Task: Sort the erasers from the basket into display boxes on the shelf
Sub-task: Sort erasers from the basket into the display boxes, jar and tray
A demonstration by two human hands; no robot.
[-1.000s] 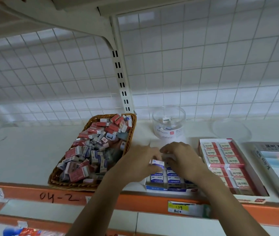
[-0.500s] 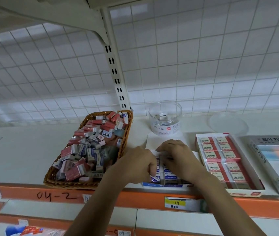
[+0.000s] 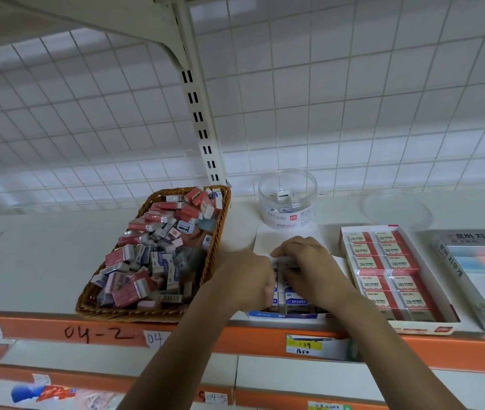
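So the wicker basket (image 3: 152,313) sits at the front edge of the shelf (image 3: 34,261), left of middle, its back end almost against the rear wall, and it's heaped with loose erasers (image 3: 152,253), mostly red sleeves toward the back and blue-and-white ones toward the front. Just right of it, also at the front edge, is the blue box (image 3: 282,314), and both hands are over it. The left grip (image 3: 247,282) comes in from the basket side, knuckles up, fingers curled down into the box's left side; the tips are hidden, so I can't tell if it's holding anything. The right grip (image 3: 309,261) reaches across from the right, fingers bent onto the back row, on top of a whitish eraser there, but whether it's pinching it or just pushing on it I can't tell either. The front rows of blue-label erasers (image 3: 294,300) are packed flat and show between the wrists. Right beside that, apart from it, the red box (image 3: 421,329) lies at the front edge with 2B erasers (image 3: 383,270) in two neat columns. A grey box (image 3: 471,235) with Korean lettering is at the right end of the shelf. At the back edge, behind the blue box, stands a clear tub (image 3: 288,199) with a few small bits inside, and a clear lid (image 3: 396,214) lies flat to its right. The orange front lip has "04-2" handwritten under the basket and a yellow price tag (image 3: 306,346) under the blue box.
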